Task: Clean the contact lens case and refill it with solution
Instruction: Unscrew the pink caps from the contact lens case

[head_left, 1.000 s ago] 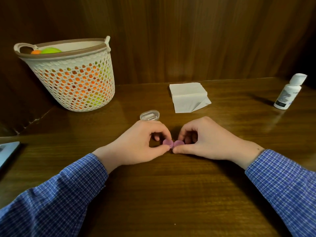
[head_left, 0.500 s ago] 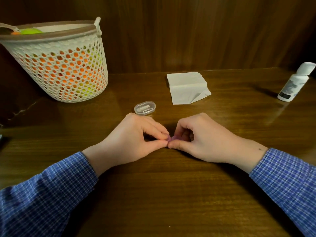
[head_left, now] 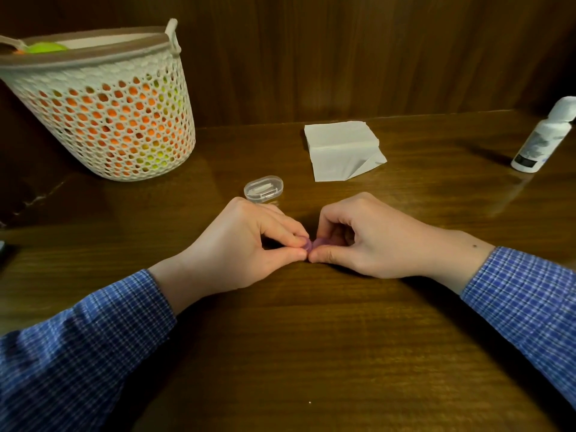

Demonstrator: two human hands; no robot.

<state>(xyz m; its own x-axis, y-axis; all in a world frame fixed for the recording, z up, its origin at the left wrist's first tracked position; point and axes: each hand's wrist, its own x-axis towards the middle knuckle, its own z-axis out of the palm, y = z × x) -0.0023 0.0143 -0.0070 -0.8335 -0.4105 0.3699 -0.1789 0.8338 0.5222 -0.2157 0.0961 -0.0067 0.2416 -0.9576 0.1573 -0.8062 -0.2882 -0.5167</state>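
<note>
— Both hands at work? 
— Yes: left hand (head_left: 246, 244) and right hand (head_left: 364, 241) each pinch one end of the lens case (head_left: 313, 243), low over the tabletop (head_left: 311, 338).
— Risk? 
— A cap could slip and roll, I'd guess; it's tiny.
— Looks? 
— Small, purple, mostly hidden by fingers. Solution bottle (head_left: 544, 135) stands well apart, far right.

A: lens case (head_left: 313, 243) mostly buried under the fingers (head_left: 288, 236) of both hands. Only a purple sliver visible, can't tell lids on or off.

B: bottle (head_left: 542, 137)?

A: cap clipped by right edge, label print too blurred to read. Basket (head_left: 103, 120) cut at left edge, contents only coloured blobs through the holes.
</note>
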